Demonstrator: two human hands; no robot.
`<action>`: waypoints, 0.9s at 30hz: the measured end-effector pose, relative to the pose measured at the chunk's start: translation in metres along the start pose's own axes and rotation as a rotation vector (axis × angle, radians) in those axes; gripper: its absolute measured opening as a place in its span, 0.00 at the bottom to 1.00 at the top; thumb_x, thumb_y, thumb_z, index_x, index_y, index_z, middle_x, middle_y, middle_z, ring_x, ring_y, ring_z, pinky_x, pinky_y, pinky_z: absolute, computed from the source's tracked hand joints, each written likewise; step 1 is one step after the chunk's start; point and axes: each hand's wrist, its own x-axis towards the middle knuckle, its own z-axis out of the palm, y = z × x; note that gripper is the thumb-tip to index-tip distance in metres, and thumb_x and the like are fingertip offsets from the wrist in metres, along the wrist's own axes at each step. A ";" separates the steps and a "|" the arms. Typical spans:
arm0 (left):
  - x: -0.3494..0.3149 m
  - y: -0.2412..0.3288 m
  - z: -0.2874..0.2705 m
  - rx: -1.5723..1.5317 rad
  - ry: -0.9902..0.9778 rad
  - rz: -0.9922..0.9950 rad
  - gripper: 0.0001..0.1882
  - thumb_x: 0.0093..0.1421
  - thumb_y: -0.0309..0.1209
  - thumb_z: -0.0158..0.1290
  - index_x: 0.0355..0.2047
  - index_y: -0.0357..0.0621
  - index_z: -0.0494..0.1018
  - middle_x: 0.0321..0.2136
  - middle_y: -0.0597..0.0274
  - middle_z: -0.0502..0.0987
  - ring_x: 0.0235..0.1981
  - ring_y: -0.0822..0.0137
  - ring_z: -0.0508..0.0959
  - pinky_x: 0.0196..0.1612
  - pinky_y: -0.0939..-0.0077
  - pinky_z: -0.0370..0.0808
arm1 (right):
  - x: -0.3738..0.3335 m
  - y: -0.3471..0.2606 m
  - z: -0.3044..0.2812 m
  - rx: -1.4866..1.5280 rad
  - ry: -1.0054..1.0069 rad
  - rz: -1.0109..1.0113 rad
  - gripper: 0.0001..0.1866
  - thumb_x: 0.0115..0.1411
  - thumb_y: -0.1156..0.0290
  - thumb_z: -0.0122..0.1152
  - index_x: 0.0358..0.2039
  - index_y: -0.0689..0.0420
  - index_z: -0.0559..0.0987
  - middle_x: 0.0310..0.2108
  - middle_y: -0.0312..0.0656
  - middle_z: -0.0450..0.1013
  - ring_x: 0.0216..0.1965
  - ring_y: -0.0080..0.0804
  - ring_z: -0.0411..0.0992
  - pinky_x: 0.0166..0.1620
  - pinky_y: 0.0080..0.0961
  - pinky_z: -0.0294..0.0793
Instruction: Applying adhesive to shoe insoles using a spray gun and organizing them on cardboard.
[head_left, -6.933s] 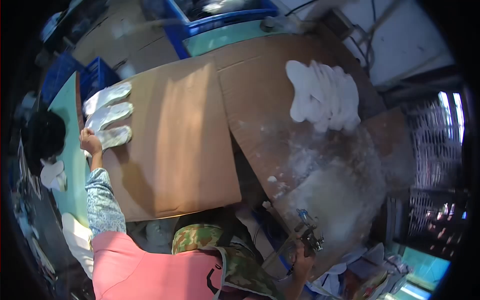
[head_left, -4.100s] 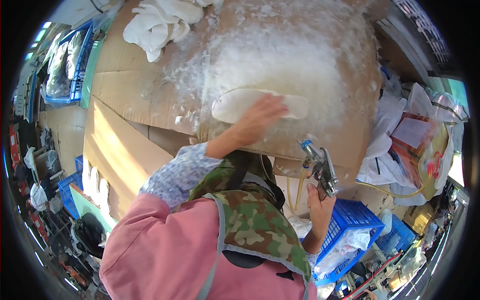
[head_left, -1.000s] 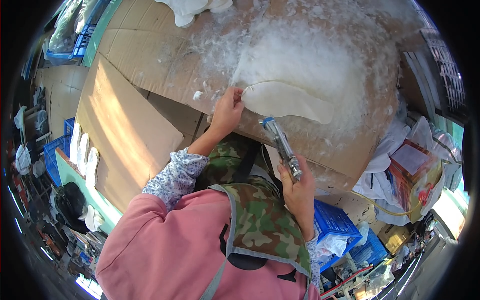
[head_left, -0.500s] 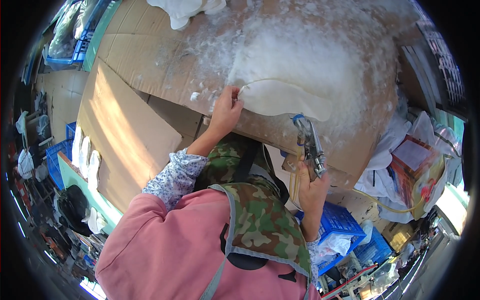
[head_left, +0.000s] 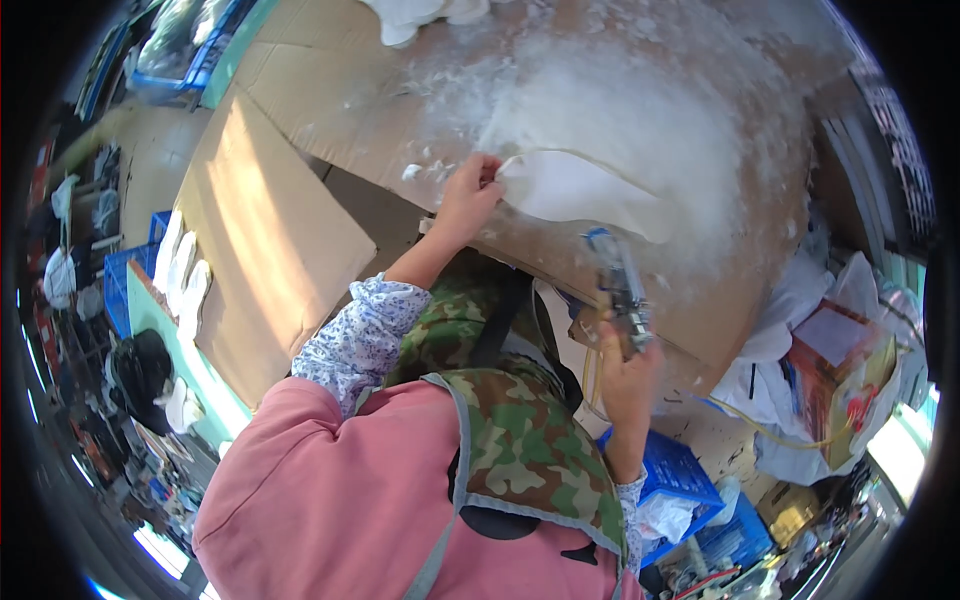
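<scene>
My left hand (head_left: 474, 197) pinches the left end of a white insole (head_left: 585, 190) above the cardboard-covered table. My right hand (head_left: 627, 375), lower and to the right, is wrapped round a metal spray gun (head_left: 622, 290) with a blue ring at its head. The gun's nozzle end points up toward the insole, a short gap below its lower edge. A yellowish hose hangs beside the gun's grip. Motion blurs the gun a little.
White fibrous residue coats the cardboard (head_left: 330, 95). More white pieces (head_left: 420, 15) lie at the far edge. Several insoles (head_left: 185, 280) rest along the left edge. A blue crate (head_left: 670, 475) stands below right, and a box (head_left: 835, 340) in plastic sits at the right.
The view has shifted slightly. My left hand still holds the insole, which now lies at a slightly different tilt. The spray gun, still in my right hand, has turned a little and looks blurred.
</scene>
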 end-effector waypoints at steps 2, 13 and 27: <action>-0.007 0.011 -0.005 -0.105 0.014 0.009 0.15 0.54 0.21 0.49 0.43 0.35 0.69 0.34 0.62 0.74 0.33 0.73 0.74 0.36 0.79 0.72 | 0.000 0.008 -0.010 -0.023 0.013 -0.005 0.14 0.57 0.73 0.61 0.44 0.59 0.75 0.35 0.44 0.76 0.32 0.34 0.74 0.36 0.29 0.71; -0.089 0.053 -0.158 -0.683 0.220 0.098 0.14 0.55 0.24 0.47 0.43 0.41 0.69 0.37 0.66 0.72 0.40 0.74 0.72 0.43 0.76 0.71 | -0.020 -0.011 -0.001 0.355 0.089 -0.062 0.17 0.62 0.71 0.56 0.50 0.64 0.73 0.26 0.33 0.71 0.13 0.11 0.55 0.15 0.13 0.54; -0.362 -0.225 -0.499 -0.721 1.340 -0.038 0.16 0.54 0.25 0.38 0.42 0.47 0.68 0.34 0.61 0.74 0.34 0.65 0.77 0.36 0.64 0.78 | -0.048 -0.125 0.129 0.036 -0.267 0.023 0.18 0.61 0.63 0.55 0.46 0.61 0.76 0.19 0.26 0.62 0.16 0.11 0.54 0.19 0.12 0.50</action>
